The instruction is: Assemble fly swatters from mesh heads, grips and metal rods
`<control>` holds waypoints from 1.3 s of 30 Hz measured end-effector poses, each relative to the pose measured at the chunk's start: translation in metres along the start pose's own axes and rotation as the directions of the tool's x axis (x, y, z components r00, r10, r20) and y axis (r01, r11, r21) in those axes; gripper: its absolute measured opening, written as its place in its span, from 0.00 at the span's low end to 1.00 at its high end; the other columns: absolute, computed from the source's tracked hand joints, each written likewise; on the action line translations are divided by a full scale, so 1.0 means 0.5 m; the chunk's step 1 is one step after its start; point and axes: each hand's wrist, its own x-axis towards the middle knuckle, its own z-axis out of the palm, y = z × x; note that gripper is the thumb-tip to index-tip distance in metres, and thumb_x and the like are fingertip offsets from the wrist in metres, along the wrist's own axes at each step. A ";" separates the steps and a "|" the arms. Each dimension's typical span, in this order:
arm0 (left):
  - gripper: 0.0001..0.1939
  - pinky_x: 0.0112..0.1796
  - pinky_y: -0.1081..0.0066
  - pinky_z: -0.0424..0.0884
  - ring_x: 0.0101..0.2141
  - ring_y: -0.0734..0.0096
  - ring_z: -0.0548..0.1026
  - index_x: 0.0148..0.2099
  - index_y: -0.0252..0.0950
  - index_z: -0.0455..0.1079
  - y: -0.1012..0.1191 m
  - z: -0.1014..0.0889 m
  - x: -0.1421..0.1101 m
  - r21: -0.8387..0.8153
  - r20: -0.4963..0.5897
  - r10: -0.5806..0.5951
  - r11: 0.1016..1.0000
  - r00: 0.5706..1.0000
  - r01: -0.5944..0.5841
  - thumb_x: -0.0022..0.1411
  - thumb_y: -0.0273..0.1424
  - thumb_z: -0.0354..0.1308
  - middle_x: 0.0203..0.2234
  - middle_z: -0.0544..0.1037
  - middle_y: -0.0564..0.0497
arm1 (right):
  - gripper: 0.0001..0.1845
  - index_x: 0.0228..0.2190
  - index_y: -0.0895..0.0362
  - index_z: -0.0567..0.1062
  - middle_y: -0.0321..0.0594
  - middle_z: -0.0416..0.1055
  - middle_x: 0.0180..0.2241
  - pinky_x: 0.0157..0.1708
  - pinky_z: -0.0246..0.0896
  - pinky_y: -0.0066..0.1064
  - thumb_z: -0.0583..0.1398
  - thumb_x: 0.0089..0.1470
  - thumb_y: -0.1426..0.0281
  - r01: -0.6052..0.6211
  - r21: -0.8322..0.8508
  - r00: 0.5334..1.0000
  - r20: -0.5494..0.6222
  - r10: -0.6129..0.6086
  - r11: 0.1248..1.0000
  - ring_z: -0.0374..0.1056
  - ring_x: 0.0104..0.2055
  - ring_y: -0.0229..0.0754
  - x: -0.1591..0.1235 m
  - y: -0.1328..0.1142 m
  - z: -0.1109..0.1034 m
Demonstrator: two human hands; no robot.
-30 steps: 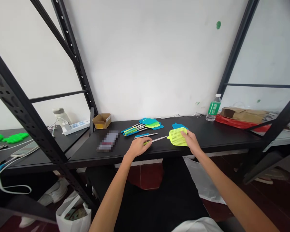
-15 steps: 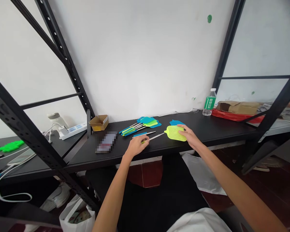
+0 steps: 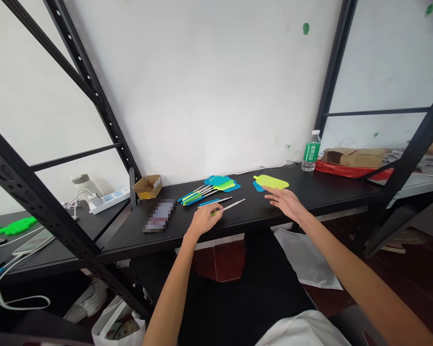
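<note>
Two hands show: the left hand (image 3: 204, 219) grips a steel swatter shaft (image 3: 231, 205); the open, empty right hand (image 3: 286, 203) sits just before a lime swatter head (image 3: 271, 181).

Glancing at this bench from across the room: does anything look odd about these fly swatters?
Yes. The steel shaft in the left hand ends bare, with no mesh head. A lime mesh head lies apart, on a blue head, beyond the right hand. The blue-gripped shaft alongside looks headless too.
</note>
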 end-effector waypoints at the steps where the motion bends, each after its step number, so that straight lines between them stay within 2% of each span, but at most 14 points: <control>1: 0.16 0.32 0.72 0.62 0.32 0.65 0.74 0.44 0.43 0.76 0.001 0.000 0.000 0.000 0.000 -0.002 1.000 1.000 0.002 0.67 0.41 0.48 0.31 0.79 0.53 | 0.19 0.32 0.55 0.74 0.50 0.75 0.52 0.36 0.70 0.35 0.67 0.50 0.52 -0.005 0.001 0.999 -0.032 0.005 1.000 0.74 0.45 0.50 0.003 0.004 0.000; 3: 0.17 0.32 0.72 0.62 0.32 0.66 0.74 0.44 0.44 0.76 0.002 -0.001 0.000 0.000 0.000 -0.004 1.000 1.000 0.004 0.68 0.42 0.47 0.31 0.79 0.53 | 0.21 0.31 0.55 0.74 0.50 0.80 0.43 0.35 0.70 0.36 0.67 0.49 0.50 -0.011 0.012 0.996 -0.089 0.012 1.000 0.75 0.39 0.48 0.008 0.012 0.002; 5: 0.19 0.33 0.72 0.62 0.32 0.66 0.74 0.44 0.43 0.76 0.002 -0.001 0.001 -0.005 0.000 0.000 1.000 1.000 0.000 0.68 0.45 0.47 0.32 0.79 0.53 | 0.22 0.32 0.54 0.73 0.48 0.81 0.39 0.34 0.70 0.35 0.67 0.48 0.49 -0.005 0.037 0.994 -0.112 0.009 0.999 0.75 0.37 0.46 0.012 0.018 0.003; 9: 0.21 0.34 0.72 0.63 0.34 0.66 0.74 0.43 0.43 0.76 0.000 -0.001 0.003 -0.027 0.013 0.020 0.999 1.000 -0.019 0.68 0.50 0.47 0.34 0.80 0.53 | 0.21 0.36 0.53 0.74 0.45 0.80 0.43 0.34 0.70 0.32 0.66 0.50 0.50 0.010 0.039 0.995 -0.099 -0.006 0.999 0.74 0.42 0.45 0.015 0.024 -0.001; 12: 0.22 0.35 0.72 0.63 0.34 0.66 0.75 0.42 0.42 0.76 -0.003 0.000 0.003 -0.031 0.029 0.016 0.999 0.999 -0.015 0.68 0.49 0.47 0.35 0.80 0.52 | 0.21 0.39 0.51 0.75 0.43 0.78 0.46 0.35 0.72 0.35 0.66 0.50 0.50 0.024 0.023 0.994 -0.109 -0.022 0.999 0.73 0.47 0.48 0.017 0.027 -0.006; 14: 0.21 0.35 0.72 0.63 0.35 0.65 0.75 0.42 0.42 0.76 -0.004 0.001 0.003 -0.029 0.030 0.016 0.999 0.999 -0.015 0.68 0.49 0.46 0.35 0.80 0.52 | 0.21 0.40 0.51 0.76 0.42 0.77 0.45 0.34 0.72 0.34 0.66 0.50 0.50 0.032 0.024 0.994 -0.108 -0.029 0.999 0.73 0.47 0.48 0.018 0.030 -0.007; 22: 0.21 0.35 0.72 0.63 0.33 0.66 0.74 0.40 0.42 0.75 -0.003 0.002 0.004 -0.027 0.018 0.031 0.999 0.999 -0.030 0.68 0.47 0.46 0.33 0.80 0.52 | 0.21 0.40 0.54 0.76 0.43 0.77 0.36 0.23 0.65 0.29 0.67 0.49 0.55 0.016 -0.101 0.995 -0.093 -0.026 0.995 0.73 0.34 0.45 0.015 0.028 0.001; 29: 0.21 0.32 0.72 0.62 0.31 0.67 0.73 0.40 0.42 0.75 -0.005 0.003 0.006 -0.015 0.013 0.022 1.000 1.000 -0.022 0.68 0.47 0.46 0.31 0.79 0.53 | 0.22 0.41 0.56 0.74 0.38 0.74 0.29 0.17 0.54 0.26 0.67 0.47 0.57 0.034 -0.156 0.993 -0.105 -0.051 0.987 0.64 0.24 0.36 0.016 0.028 0.011; 39: 0.19 0.33 0.72 0.63 0.30 0.68 0.73 0.41 0.42 0.76 -0.007 0.004 0.006 -0.007 0.010 0.040 0.999 0.999 -0.040 0.68 0.46 0.47 0.31 0.80 0.53 | 0.23 0.43 0.56 0.74 0.39 0.73 0.28 0.17 0.51 0.27 0.65 0.49 0.55 0.017 -0.287 0.996 -0.080 -0.042 0.958 0.64 0.24 0.39 0.013 0.027 0.019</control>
